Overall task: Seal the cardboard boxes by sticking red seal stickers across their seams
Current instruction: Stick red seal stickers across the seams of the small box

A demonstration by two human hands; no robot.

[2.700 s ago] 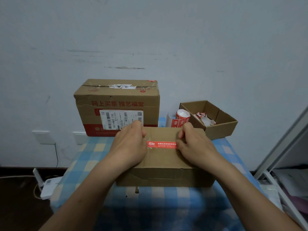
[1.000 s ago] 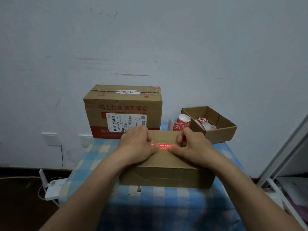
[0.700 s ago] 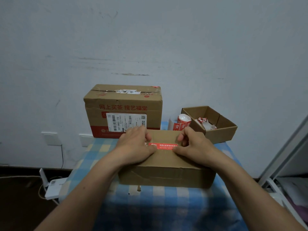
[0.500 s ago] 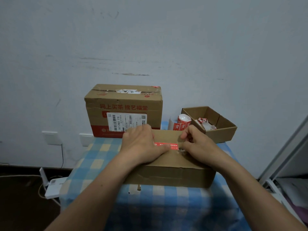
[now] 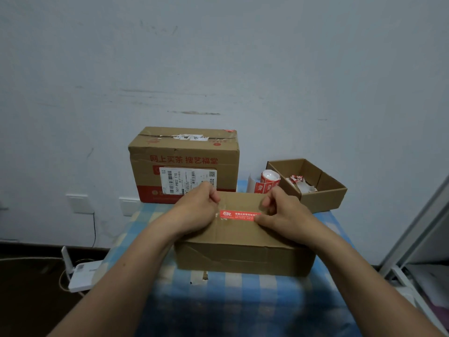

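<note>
Now hands rest on box at sticker ends

A small table covered in a blue, white and pale-yellow checked cloth stands against a wall. At its centre sits a closed cardboard box. Behind it to the left stands a larger cardboard box with red print. At the back right, a roll of red stickers stands just beside an open cardboard box. A small pale scrap lies on the cloth in front of the centre box.
</note>
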